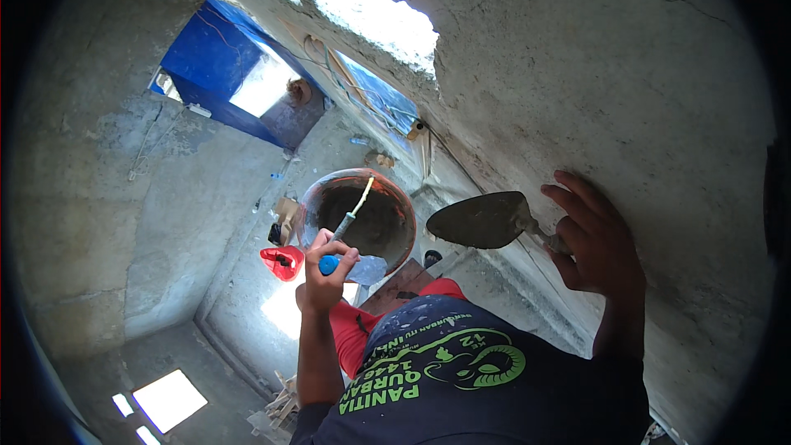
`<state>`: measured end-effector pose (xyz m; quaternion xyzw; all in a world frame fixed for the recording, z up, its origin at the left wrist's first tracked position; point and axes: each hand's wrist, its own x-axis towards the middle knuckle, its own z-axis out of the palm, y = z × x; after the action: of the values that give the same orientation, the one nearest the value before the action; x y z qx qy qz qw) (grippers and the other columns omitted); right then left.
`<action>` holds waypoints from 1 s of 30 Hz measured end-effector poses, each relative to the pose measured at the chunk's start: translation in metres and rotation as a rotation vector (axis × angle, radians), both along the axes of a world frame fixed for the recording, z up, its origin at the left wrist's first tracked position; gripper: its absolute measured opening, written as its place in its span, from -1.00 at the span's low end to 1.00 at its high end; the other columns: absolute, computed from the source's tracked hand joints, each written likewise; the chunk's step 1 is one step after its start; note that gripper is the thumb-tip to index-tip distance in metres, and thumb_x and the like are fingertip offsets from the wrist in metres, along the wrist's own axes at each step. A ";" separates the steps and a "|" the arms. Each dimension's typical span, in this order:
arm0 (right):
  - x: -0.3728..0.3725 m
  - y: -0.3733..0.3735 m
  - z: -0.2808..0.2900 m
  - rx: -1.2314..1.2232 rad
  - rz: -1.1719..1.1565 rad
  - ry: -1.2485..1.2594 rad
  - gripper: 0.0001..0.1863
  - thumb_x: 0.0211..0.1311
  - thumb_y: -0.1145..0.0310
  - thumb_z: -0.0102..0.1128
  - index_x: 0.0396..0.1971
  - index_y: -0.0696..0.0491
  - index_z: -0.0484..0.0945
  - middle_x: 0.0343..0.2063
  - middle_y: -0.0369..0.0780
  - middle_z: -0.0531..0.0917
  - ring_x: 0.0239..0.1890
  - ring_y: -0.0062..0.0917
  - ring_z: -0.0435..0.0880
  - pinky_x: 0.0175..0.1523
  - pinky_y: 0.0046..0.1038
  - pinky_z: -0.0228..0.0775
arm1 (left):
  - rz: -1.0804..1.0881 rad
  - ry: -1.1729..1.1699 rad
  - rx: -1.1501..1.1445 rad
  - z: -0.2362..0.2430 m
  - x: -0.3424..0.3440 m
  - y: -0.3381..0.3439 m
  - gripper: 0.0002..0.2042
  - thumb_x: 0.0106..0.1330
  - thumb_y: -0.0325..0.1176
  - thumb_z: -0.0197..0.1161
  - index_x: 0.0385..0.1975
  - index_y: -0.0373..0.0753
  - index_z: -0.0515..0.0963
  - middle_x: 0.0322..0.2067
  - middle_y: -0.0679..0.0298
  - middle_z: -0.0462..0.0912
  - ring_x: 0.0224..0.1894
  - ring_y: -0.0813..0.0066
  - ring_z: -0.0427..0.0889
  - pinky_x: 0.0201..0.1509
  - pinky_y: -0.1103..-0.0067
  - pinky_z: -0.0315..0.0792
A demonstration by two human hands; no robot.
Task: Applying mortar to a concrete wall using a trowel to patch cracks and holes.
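My left hand (328,272) is closed around a slim brush-like tool (344,226) with a grey handle and a long, pale yellow end tilted up over the tub. A clear plastic bottle (367,269) with a blue cap also lies at that hand, its cap between the fingers. Below them stands a round tub (400,187) with an orange rim and grey mortar-like stuff inside. In my right hand (589,235) is a pointed trowel (478,221), its grey-smeared blade aimed left. Some right fingers extend up beside the plastered wall (659,107).
A red open bag or container (283,264) sits left of the tub, beside a brown carton (287,218). A jagged bright hole (371,21) breaks the wall above. Blue panels (214,66) and loose cables stand at the far left. Wood scraps (280,408) lie low at left.
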<state>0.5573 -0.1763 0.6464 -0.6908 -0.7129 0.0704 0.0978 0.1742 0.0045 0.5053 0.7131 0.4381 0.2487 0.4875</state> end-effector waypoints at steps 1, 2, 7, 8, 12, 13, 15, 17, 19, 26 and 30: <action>0.001 0.000 -0.001 0.002 0.001 0.001 -0.86 -0.17 0.52 0.36 -0.60 0.20 0.56 0.24 -0.11 0.59 0.47 -0.24 0.38 0.48 -0.17 0.37 | 0.002 -0.025 -0.006 0.007 0.006 -0.005 -0.82 0.26 -0.41 0.37 -0.55 -0.34 0.64 -0.42 0.28 0.43 -0.31 0.49 0.43 -0.21 0.55 0.28; 0.000 -0.001 -0.001 0.003 0.002 0.006 -0.85 -0.15 0.50 0.39 -0.59 0.20 0.56 0.24 -0.11 0.59 0.47 -0.24 0.38 0.47 -0.18 0.38 | 0.037 -0.001 -0.011 0.015 0.010 -0.009 -0.83 0.24 -0.40 0.39 -0.55 -0.34 0.65 -0.43 0.28 0.44 -0.32 0.48 0.44 -0.21 0.55 0.28; 0.002 -0.002 -0.001 0.080 0.024 0.029 -0.77 -0.07 0.42 0.48 -0.57 0.20 0.58 0.22 -0.09 0.59 0.47 -0.23 0.38 0.44 -0.24 0.41 | -0.018 -0.096 0.045 0.024 0.010 -0.016 -0.84 0.24 -0.43 0.38 -0.55 -0.34 0.65 -0.44 0.27 0.46 -0.31 0.48 0.45 -0.20 0.55 0.28; 0.002 -0.003 -0.001 0.097 0.024 0.031 -0.75 -0.04 0.39 0.50 -0.56 0.21 0.59 0.22 -0.09 0.59 0.47 -0.23 0.37 0.43 -0.25 0.41 | -0.030 -0.100 0.032 0.021 0.011 -0.014 -0.83 0.25 -0.40 0.40 -0.54 -0.34 0.67 -0.44 0.28 0.46 -0.31 0.48 0.46 -0.22 0.54 0.29; 0.004 -0.005 -0.006 0.113 0.064 0.026 -0.75 0.03 0.35 0.49 -0.49 0.25 0.65 0.23 -0.09 0.58 0.47 -0.27 0.36 0.44 -0.28 0.39 | -0.092 -0.189 -0.019 -0.002 0.023 -0.014 -0.82 0.27 -0.36 0.42 -0.51 -0.33 0.71 -0.46 0.28 0.48 -0.31 0.48 0.48 -0.21 0.54 0.30; 0.003 -0.005 -0.006 0.125 0.049 0.014 -0.75 0.03 0.35 0.49 -0.49 0.25 0.65 0.23 -0.09 0.58 0.47 -0.27 0.36 0.44 -0.28 0.39 | -0.128 -0.198 -0.071 -0.004 0.029 -0.014 -0.82 0.27 -0.36 0.42 -0.51 -0.33 0.71 -0.46 0.28 0.48 -0.31 0.47 0.48 -0.20 0.55 0.31; 0.005 -0.005 -0.008 0.082 0.095 -0.017 -0.74 0.09 0.31 0.47 -0.45 0.24 0.69 0.22 -0.10 0.58 0.48 -0.29 0.34 0.46 -0.29 0.35 | -0.192 -0.204 -0.053 -0.007 0.045 -0.013 -0.81 0.27 -0.34 0.43 -0.50 -0.34 0.71 -0.46 0.28 0.49 -0.32 0.48 0.48 -0.20 0.54 0.32; 0.008 -0.006 -0.014 0.071 0.074 -0.027 -0.72 0.14 0.27 0.45 -0.42 0.24 0.72 0.21 -0.11 0.59 0.49 -0.31 0.32 0.50 -0.29 0.30 | -0.270 -0.140 -0.104 -0.005 0.059 -0.014 -0.80 0.28 -0.33 0.43 -0.50 -0.34 0.72 -0.44 0.27 0.50 -0.33 0.48 0.48 -0.21 0.54 0.33; 0.008 -0.005 -0.014 0.077 0.094 0.016 -0.71 0.16 0.26 0.44 -0.39 0.25 0.73 0.22 -0.11 0.58 0.50 -0.32 0.30 0.51 -0.29 0.28 | -0.290 -0.153 -0.141 -0.013 0.065 -0.014 -0.79 0.29 -0.33 0.44 -0.49 -0.35 0.72 -0.42 0.27 0.49 -0.33 0.49 0.48 -0.22 0.54 0.33; 0.003 -0.013 -0.020 0.136 0.065 -0.054 -0.72 0.14 0.28 0.44 -0.36 0.24 0.74 0.22 -0.13 0.58 0.48 -0.33 0.32 0.49 -0.30 0.31 | -0.389 -0.139 -0.129 -0.021 0.077 -0.007 -0.79 0.29 -0.32 0.45 -0.48 -0.34 0.73 -0.41 0.29 0.47 -0.32 0.52 0.46 -0.20 0.54 0.34; -0.001 -0.013 -0.020 0.125 0.046 -0.073 -0.74 0.12 0.28 0.44 -0.34 0.20 0.75 0.22 -0.14 0.59 0.48 -0.33 0.33 0.50 -0.30 0.31 | -0.417 -0.125 -0.082 -0.020 0.076 0.001 -0.80 0.29 -0.32 0.44 -0.47 -0.33 0.73 -0.41 0.29 0.48 -0.31 0.50 0.47 -0.20 0.55 0.34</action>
<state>0.5566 -0.1895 0.6260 -0.6687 -0.7349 0.0028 0.1133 0.2504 0.0056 0.4852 0.7510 0.2598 0.1680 0.5834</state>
